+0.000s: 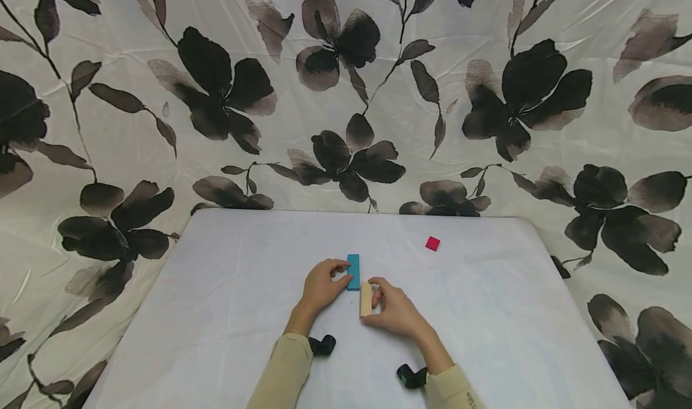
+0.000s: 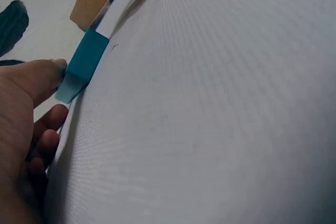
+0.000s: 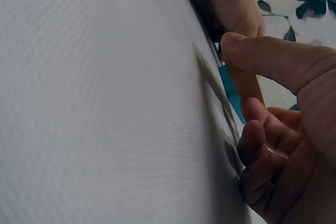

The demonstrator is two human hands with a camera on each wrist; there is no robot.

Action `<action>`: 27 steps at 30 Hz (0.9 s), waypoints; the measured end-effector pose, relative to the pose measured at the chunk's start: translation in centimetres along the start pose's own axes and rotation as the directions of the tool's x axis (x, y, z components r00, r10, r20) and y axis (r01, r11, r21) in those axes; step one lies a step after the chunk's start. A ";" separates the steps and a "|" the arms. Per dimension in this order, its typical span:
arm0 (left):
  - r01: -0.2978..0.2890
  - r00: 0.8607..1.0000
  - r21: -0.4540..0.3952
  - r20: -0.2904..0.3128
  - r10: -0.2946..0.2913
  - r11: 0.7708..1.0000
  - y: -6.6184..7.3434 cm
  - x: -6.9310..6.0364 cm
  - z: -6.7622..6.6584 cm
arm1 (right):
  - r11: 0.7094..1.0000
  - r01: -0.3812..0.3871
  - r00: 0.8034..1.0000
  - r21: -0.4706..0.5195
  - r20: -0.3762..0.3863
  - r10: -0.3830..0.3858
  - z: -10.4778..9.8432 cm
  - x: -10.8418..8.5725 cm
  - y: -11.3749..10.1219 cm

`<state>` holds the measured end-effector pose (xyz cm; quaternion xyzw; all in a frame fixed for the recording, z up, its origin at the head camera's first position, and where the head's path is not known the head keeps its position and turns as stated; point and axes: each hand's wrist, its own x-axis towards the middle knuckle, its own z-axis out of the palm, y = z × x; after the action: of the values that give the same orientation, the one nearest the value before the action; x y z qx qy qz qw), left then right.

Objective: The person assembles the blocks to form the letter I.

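A blue block (image 1: 353,272) lies lengthwise on the white table. My left hand (image 1: 322,286) is at its left side, with thumb and index fingertips against that long edge, not around it. In the left wrist view, a digit of the left hand (image 2: 21,103) touches the blue block (image 2: 86,59). Just right of and nearer than the blue block, my right hand (image 1: 397,310) pinches a pale wooden block (image 1: 366,299) by its two ends, between thumb and index finger. The right wrist view shows the right hand (image 3: 294,129) holding the wooden block (image 3: 245,83), partly covering the blue one (image 3: 233,98).
A small red block (image 1: 432,244) lies farther back on the table (image 1: 216,313), right of the hands. Behind the table's far edge hangs a white cloth (image 1: 432,175) with dark flowers. Black devices (image 1: 322,345) are strapped at both wrists.
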<state>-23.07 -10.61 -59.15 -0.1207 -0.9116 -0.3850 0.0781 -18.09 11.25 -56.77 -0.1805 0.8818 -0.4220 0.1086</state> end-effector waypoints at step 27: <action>-0.014 1.000 -0.019 0.000 0.014 1.000 -0.1 0.2 0.1 | 0.997 0.050 0.999 -0.065 -0.005 -0.051 1.4 -0.4 -0.7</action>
<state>-23.25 -10.57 -59.28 -0.1277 -0.9070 -0.3933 0.0796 -17.09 9.98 -57.09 -0.2049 0.8906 -0.3962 0.0892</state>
